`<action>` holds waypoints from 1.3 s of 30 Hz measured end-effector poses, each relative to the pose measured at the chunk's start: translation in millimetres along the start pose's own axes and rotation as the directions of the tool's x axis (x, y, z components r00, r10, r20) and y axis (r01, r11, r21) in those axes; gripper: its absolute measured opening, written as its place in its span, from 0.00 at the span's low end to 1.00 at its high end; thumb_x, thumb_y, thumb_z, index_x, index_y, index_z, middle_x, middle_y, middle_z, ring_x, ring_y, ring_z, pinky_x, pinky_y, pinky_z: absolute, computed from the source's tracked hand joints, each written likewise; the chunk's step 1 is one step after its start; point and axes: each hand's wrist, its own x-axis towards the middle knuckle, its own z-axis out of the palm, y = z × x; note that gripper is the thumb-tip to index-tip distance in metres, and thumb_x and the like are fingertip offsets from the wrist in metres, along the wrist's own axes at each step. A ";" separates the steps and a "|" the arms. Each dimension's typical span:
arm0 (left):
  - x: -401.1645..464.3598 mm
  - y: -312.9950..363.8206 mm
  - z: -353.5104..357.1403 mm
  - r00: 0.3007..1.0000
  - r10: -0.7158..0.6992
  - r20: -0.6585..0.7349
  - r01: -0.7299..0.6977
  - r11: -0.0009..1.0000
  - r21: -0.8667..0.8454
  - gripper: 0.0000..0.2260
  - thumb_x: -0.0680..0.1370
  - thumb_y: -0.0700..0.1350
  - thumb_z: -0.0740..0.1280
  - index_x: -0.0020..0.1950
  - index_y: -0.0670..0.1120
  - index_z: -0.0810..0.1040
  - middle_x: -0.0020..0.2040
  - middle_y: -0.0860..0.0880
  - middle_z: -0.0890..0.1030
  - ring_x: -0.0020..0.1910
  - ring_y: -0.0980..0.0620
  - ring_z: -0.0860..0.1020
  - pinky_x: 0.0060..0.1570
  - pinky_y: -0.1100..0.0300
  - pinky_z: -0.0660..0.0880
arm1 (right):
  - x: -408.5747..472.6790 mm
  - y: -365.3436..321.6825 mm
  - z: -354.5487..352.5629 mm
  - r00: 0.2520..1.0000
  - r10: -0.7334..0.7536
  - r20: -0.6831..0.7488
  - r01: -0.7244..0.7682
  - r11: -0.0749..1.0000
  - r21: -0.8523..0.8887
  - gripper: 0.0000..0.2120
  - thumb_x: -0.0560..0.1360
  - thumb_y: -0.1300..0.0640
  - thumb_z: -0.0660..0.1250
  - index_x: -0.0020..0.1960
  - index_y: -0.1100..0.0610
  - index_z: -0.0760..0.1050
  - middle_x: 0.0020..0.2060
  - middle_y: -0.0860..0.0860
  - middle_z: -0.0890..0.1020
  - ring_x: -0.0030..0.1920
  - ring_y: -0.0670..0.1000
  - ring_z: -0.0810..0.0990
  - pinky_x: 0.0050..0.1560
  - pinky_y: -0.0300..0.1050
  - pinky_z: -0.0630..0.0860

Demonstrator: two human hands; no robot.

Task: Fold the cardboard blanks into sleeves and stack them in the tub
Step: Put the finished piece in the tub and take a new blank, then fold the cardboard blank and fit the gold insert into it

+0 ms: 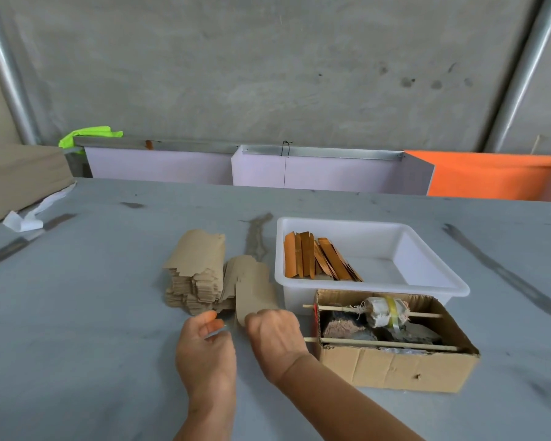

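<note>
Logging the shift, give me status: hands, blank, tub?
Right hand holds flat brown cardboard blank; left hand open beside it. Orange folded sleeves in white plastic tub. Nothing blocking.

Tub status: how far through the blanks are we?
Early. A small row of folded orange sleeves leans at the left of the white tub. The right hand holds one blank, left hand beside it. A thick stack of blanks still waits on the table.

A brown cardboard box (395,369) with two wooden sticks (372,342) across it sits on the grey table (93,313). White paper scrap (26,219) far left; orange sheet (487,175) behind.
</note>
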 end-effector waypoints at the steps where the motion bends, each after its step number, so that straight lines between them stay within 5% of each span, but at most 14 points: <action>1: -0.8 1.9 0.4 1.000 0.013 0.002 -0.013 1.000 0.000 0.16 0.71 0.28 0.62 0.50 0.46 0.77 0.41 0.53 0.79 0.40 0.53 0.77 0.51 0.48 0.76 | -2.1 -1.2 -7.6 0.998 0.022 -0.064 -0.024 0.999 -0.027 0.09 0.68 0.69 0.67 0.45 0.59 0.74 0.45 0.60 0.81 0.46 0.60 0.80 0.36 0.46 0.66; 4: -5.5 9.3 1.5 0.994 0.104 0.026 -0.104 0.995 -0.001 0.16 0.71 0.29 0.66 0.46 0.51 0.76 0.42 0.51 0.80 0.40 0.52 0.78 0.52 0.48 0.76 | -10.3 0.3 -32.1 0.926 0.104 -0.362 -0.124 0.992 -0.034 0.15 0.50 0.58 0.81 0.28 0.54 0.75 0.22 0.50 0.76 0.20 0.49 0.73 0.21 0.36 0.62; 7: -10.7 16.8 0.5 0.968 0.237 0.078 -0.240 0.971 0.026 0.15 0.71 0.35 0.71 0.52 0.50 0.75 0.50 0.48 0.80 0.41 0.62 0.77 0.45 0.62 0.73 | -25.4 17.6 -48.3 0.769 0.279 -0.575 -0.164 0.956 0.243 0.10 0.66 0.60 0.74 0.29 0.54 0.76 0.21 0.48 0.72 0.22 0.50 0.64 0.24 0.38 0.58; 11: -19.3 27.0 4.6 0.929 0.290 0.232 -0.312 0.948 0.064 0.25 0.69 0.46 0.75 0.64 0.49 0.72 0.56 0.53 0.75 0.52 0.57 0.76 0.49 0.62 0.72 | -59.0 49.5 -51.6 0.785 0.573 -0.234 -0.186 0.579 0.794 0.17 0.74 0.57 0.69 0.27 0.53 0.71 0.22 0.43 0.72 0.27 0.43 0.70 0.30 0.33 0.65; 14: -32.1 33.7 9.3 0.931 0.183 0.315 -0.193 0.981 -0.001 0.24 0.70 0.44 0.75 0.63 0.50 0.72 0.54 0.52 0.78 0.52 0.54 0.78 0.48 0.62 0.73 | -84.1 61.2 -49.7 0.781 0.624 0.032 -0.255 0.272 0.928 0.15 0.73 0.56 0.71 0.29 0.57 0.74 0.32 0.52 0.78 0.38 0.51 0.76 0.44 0.49 0.76; 17: -43.3 32.3 13.3 0.913 0.111 0.393 -0.097 0.994 -0.055 0.14 0.70 0.36 0.74 0.51 0.49 0.77 0.44 0.51 0.83 0.42 0.57 0.82 0.34 0.70 0.74 | -107.8 71.6 -48.1 0.757 0.641 0.127 -0.282 0.144 0.949 0.10 0.72 0.58 0.71 0.38 0.64 0.78 0.38 0.58 0.81 0.43 0.55 0.79 0.50 0.55 0.77; 20: -56.4 26.2 16.4 0.870 0.116 0.480 -0.098 0.993 -0.062 0.11 0.70 0.32 0.73 0.44 0.48 0.80 0.37 0.51 0.84 0.39 0.54 0.82 0.34 0.67 0.74 | -128.6 81.0 -46.7 0.744 0.659 0.109 -0.224 0.092 0.970 0.01 0.71 0.61 0.72 0.41 0.57 0.80 0.36 0.51 0.84 0.44 0.53 0.81 0.49 0.52 0.79; 22: -65.3 22.9 18.6 0.835 0.149 0.530 -0.148 0.988 -0.045 0.10 0.70 0.32 0.72 0.39 0.48 0.81 0.35 0.51 0.84 0.39 0.53 0.81 0.36 0.64 0.74 | -139.6 87.4 -45.2 0.754 0.655 0.054 -0.169 0.115 0.979 0.03 0.71 0.64 0.71 0.41 0.57 0.79 0.30 0.47 0.82 0.39 0.51 0.80 0.42 0.46 0.77; 25: -74.5 18.0 20.2 0.760 0.251 0.600 -0.297 0.955 -0.023 0.12 0.70 0.33 0.72 0.36 0.51 0.82 0.34 0.51 0.83 0.35 0.57 0.79 0.36 0.69 0.74 | -153.6 98.3 -41.0 0.774 0.630 -0.055 -0.082 0.186 0.979 0.06 0.71 0.67 0.71 0.39 0.58 0.81 0.34 0.49 0.84 0.39 0.49 0.83 0.40 0.40 0.77; 28: -79.4 12.8 17.0 0.628 0.442 0.641 -0.578 0.816 0.004 0.14 0.68 0.34 0.74 0.33 0.53 0.80 0.34 0.55 0.82 0.35 0.60 0.79 0.39 0.71 0.73 | -167.9 105.8 -34.5 0.769 0.567 -0.295 -0.033 0.496 0.868 0.11 0.69 0.69 0.72 0.37 0.53 0.81 0.34 0.44 0.83 0.38 0.41 0.80 0.39 0.29 0.72; 31: -81.0 4.3 10.2 0.335 0.634 0.697 -0.868 0.496 -0.033 0.15 0.65 0.31 0.74 0.34 0.50 0.75 0.36 0.56 0.79 0.38 0.57 0.77 0.40 0.64 0.72 | -183.9 111.2 -24.0 0.766 0.327 -0.554 0.002 0.859 0.511 0.10 0.66 0.68 0.75 0.36 0.54 0.80 0.33 0.38 0.80 0.38 0.41 0.78 0.41 0.33 0.73; 35: -87.9 -12.0 -3.5 0.007 0.565 0.825 -0.988 0.134 -0.083 0.11 0.64 0.32 0.74 0.34 0.45 0.75 0.35 0.52 0.75 0.36 0.53 0.74 0.33 0.58 0.72 | -208.8 113.9 0.5 0.887 0.056 -0.458 0.014 0.989 0.147 0.05 0.66 0.60 0.73 0.35 0.52 0.79 0.34 0.42 0.80 0.36 0.47 0.78 0.40 0.38 0.68; 39: -98.8 -20.7 -8.7 -0.110 0.439 0.892 -0.993 -0.007 -0.119 0.15 0.58 0.35 0.80 0.31 0.47 0.76 0.33 0.52 0.74 0.32 0.52 0.74 0.28 0.63 0.70 | -220.9 108.6 13.3 0.933 -0.014 -0.359 0.032 0.999 0.042 0.04 0.66 0.57 0.73 0.35 0.51 0.79 0.35 0.43 0.81 0.35 0.48 0.79 0.39 0.39 0.70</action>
